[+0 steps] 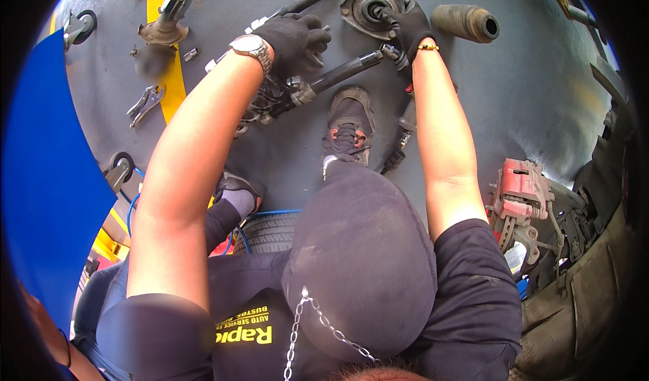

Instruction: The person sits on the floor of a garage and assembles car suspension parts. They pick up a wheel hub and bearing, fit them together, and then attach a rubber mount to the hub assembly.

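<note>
On the grey floor (284, 151), both gloved hands clamp things: left hand (296, 42) a wrench handle (338, 75), right hand (408, 31) the strut mount (368, 8), rubber boot (466, 23) beside.

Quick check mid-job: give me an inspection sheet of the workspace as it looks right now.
Surface: grey painted floor with a yellow stripe.
Job's things: round strut mount and a black rod lying across the floor.
Clutter: ribbed rubber boot, locking pliers, small bolts, metal tool on the stripe.
Hands: left hand, gloved, closed around the rod's upper part; right hand, gloved, on the strut mount and rod tip.
Cables: blue hose beside a tyre.
Surroundings: red brake caliper on a car hub at right; blue panel on castors at left.
</note>
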Demonstrator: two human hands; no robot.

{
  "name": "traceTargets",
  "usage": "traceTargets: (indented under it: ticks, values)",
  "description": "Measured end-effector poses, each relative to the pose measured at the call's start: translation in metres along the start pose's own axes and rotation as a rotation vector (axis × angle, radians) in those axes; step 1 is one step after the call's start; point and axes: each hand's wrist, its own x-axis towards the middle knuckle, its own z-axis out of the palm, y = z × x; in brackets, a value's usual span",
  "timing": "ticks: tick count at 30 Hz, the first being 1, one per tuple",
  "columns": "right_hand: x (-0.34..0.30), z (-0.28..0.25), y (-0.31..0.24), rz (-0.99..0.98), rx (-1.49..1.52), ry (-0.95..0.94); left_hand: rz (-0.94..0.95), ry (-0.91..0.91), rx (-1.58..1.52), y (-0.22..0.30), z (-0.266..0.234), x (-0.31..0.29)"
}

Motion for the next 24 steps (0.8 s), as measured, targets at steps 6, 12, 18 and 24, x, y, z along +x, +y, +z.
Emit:
traceTargets:
  ticks: [6, 12, 18, 24]
  values:
    - [-0.003, 0.004, -0.027, 0.112, -0.322, -0.159, -0.035, -0.049, 0.005, 0.007, -0.009, 0.001]
    - [-0.002, 0.019, -0.047, 0.038, -0.675, -0.088, -0.020, -0.034, 0.005, 0.006, -0.009, -0.001]
    - [-0.011, 0.028, -0.032, -0.056, -0.490, 0.057, 0.025, -0.074, -0.085, 0.001, -0.014, -0.001]
    - [-0.050, 0.046, -0.040, -0.114, 0.136, 0.060, 0.036, 0.036, -0.238, -0.010, -0.007, -0.003]
